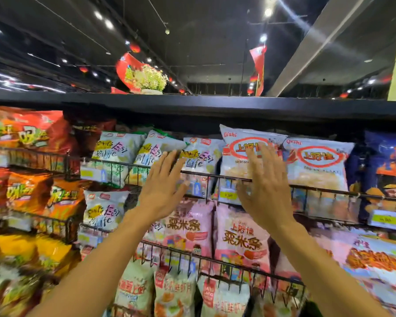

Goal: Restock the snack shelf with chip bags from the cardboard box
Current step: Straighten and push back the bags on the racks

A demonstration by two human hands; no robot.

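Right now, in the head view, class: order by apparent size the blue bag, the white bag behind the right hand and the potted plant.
1. white bag and blue bag: too close to rank; the blue one runs off frame.
2. potted plant, clearly smallest, though farther away.

Lit from above by small ceiling spotlights (268,12), flared into streaks against the dark ceiling (204,42); centre bags (240,170) are evenly bright, and deep shadow is cast under the top shelf board (192,104). Motion blur and blocky compression are seen on the left-edge bags (28,191) and bottom corners. Straight lines are bowed by the wide-angle lens near the edges.
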